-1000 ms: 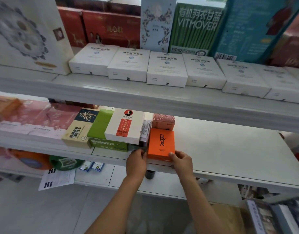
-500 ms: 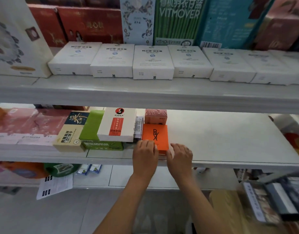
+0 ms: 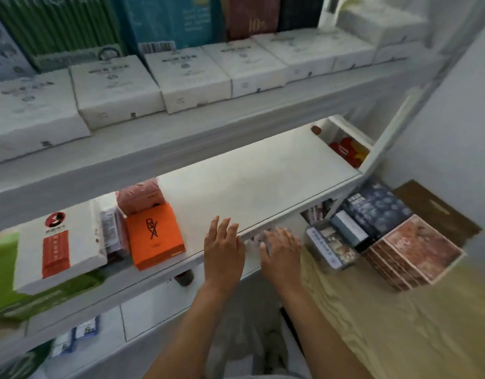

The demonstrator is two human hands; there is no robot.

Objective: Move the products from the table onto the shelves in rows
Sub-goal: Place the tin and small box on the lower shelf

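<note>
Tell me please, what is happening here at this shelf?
A person is stocking shelves with boxed products. Both hands, the left hand and the right hand, are open and hold nothing. An orange box lies on the middle shelf. More boxes wait on the wooden table at the right.

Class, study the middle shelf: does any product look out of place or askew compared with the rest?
Yes. The white box with the red label lies on top of the green box, overhanging it, instead of sitting in the row. The orange box lies flat beside them. Both hands, left and right, are empty.
</note>
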